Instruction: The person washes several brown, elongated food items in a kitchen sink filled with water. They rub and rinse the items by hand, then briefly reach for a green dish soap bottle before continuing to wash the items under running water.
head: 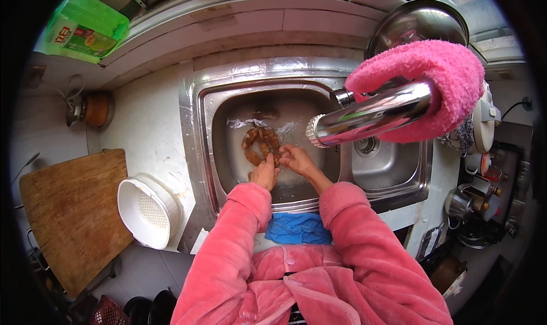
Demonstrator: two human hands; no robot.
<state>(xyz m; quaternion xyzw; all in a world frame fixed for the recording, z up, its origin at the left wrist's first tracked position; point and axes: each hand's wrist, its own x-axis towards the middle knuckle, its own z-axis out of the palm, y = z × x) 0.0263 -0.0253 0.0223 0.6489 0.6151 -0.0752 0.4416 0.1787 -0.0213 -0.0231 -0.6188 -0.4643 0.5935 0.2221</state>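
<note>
In the large basin of a steel double sink [206,154], brown sausage-like links [252,139] lie in a loop in shallow water. My left hand [265,173] reaches the near end of the loop, its fingers touching the links. Close to its right, my right hand [295,158] has its thumb and fingertips drawn together at the loop's lower right edge. Both hands appear to grip that end, though the fingers partly hide it. A chrome faucet [372,113] wrapped in a pink fluffy cloth [457,68] extends over the basin's right side.
A white plastic strainer basket [149,209] and a wooden cutting board [77,214] are at the left. A blue cloth [299,229] lies at the sink's front edge. Behind the faucet leans a round metal lid or pan [421,23]. The smaller basin [384,167] is at the right.
</note>
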